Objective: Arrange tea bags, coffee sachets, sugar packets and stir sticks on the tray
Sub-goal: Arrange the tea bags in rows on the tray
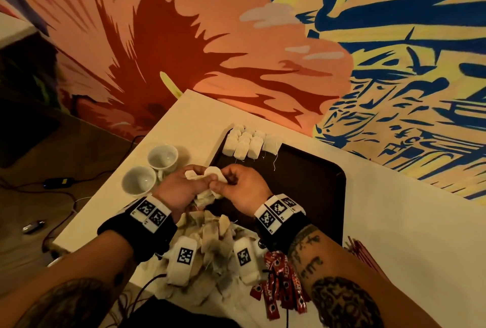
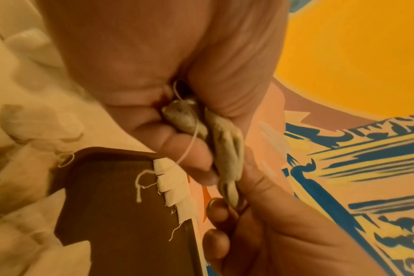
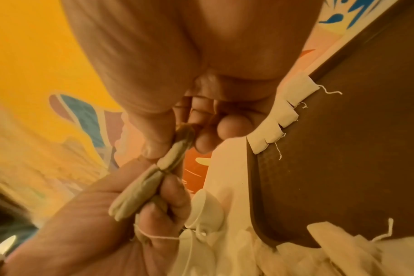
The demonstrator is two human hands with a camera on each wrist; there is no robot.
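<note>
Both hands meet above the near-left corner of the dark brown rectangular tray [image 1: 315, 169], which lies on the cream-white table [image 1: 394, 222].

Left hand [image 1: 181, 188]: fingers curled round a small bunch of pale paper tea bags [image 1: 202, 177]. In the left wrist view the bags [image 2: 227, 149] are pressed between thumb and fingers, and a thin white string [image 2: 189, 145] trails from them across the fingers.

Right hand [image 1: 244, 188]: thumb and fingers pinch the end of the same bunch; the right wrist view shows one tea bag [image 3: 175, 155] squeezed between the thumb and fingertips, end-on to the bags in the other hand. The two hands touch at the bags.

Far-left corner of the tray: a tidy block of white tea bags [image 1: 246, 143] in overlapping rows, strings hanging onto the dark tray floor. The block partly overhangs the tray's far rim.

Near edge of the table, under the wrists: a loose heap of crumpled tea bags [image 1: 215, 243], unsorted, touching the tray's near rim.

Right of that heap, on the table: a pile of red stick-shaped coffee sachets [image 1: 281, 283]. Further right, a small bundle of thin red sticks [image 1: 360, 251], mostly hidden by the right forearm; I cannot tell what they are.

Left of the tray: two white ceramic cups [image 1: 150, 169], upright, side by side, touching.

Both wrists carry black bands with white marker blocks [image 1: 151, 213].
</note>
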